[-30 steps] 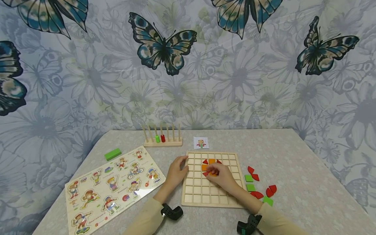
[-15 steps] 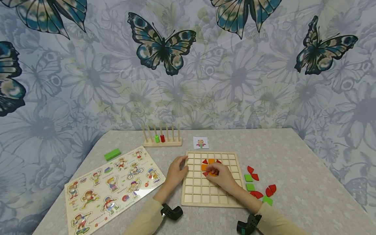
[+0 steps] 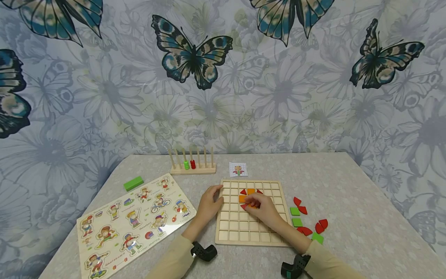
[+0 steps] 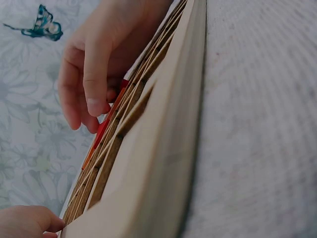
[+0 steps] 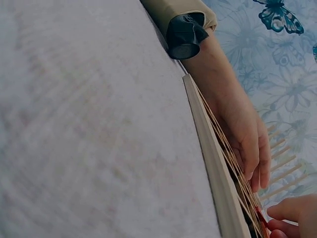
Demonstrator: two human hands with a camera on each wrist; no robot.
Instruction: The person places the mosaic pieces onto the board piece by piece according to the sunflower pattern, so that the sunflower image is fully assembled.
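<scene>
A wooden grid board (image 3: 244, 232) lies on the table before me. Near its top sit orange squares (image 3: 251, 191) and red triangles (image 3: 243, 192). My right hand (image 3: 249, 205) is over the board's middle, its curled fingertips pinching a red piece (image 3: 244, 207) beside an orange one. The left wrist view shows those fingers (image 4: 94, 99) bent down onto the red piece (image 4: 105, 126). My left hand (image 3: 216, 195) rests on the board's left edge with fingers stretched along it (image 5: 250, 148).
Loose red pieces (image 3: 303, 210) and green pieces (image 3: 297, 222) lie right of the board. A small pattern card (image 3: 238, 169) and a peg rack (image 3: 192, 165) stand behind it. A picture puzzle (image 3: 132, 221) and a green block (image 3: 134, 183) lie at the left.
</scene>
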